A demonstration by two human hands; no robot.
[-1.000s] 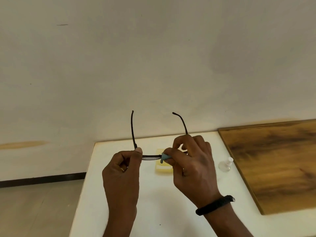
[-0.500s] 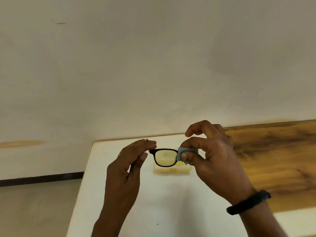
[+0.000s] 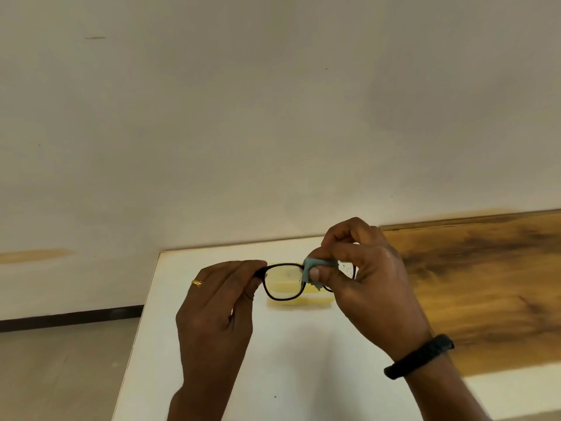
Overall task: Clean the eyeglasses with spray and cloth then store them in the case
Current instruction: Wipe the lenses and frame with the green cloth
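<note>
Head view: I see my left grip [image 3: 218,302] pinching the glasses [image 3: 282,281] at the outer corner of one lens, thumb and fingertips closed on the rim. I judge this hold is meant to steady the frame by its edge and keep skin off the glass. My right grip [image 3: 370,281] is closed on the cloth [image 3: 318,265], thumb in front and forefinger over the top, so that the fold wraps the other lens near the bridge; pinching from both faces would let one stroke wipe front and back together. The glasses are lifted above the surface [image 3: 288,360], lenses facing me, directly in front of the case [image 3: 315,299], which lies flat and shows yellow through the bare lens. Small dark specks remain on the uncovered part of the lens under the cloth, so I take the wiping step as unfinished and storage as not yet begun. Count: one pair of glasses with two lenses, one cloth, one case, one ring [image 3: 198,282], one wristband [image 3: 420,355], one wooden board [image 3: 485,284]. No spray bottle shows; whether the temples are folded I cannot tell.
</note>
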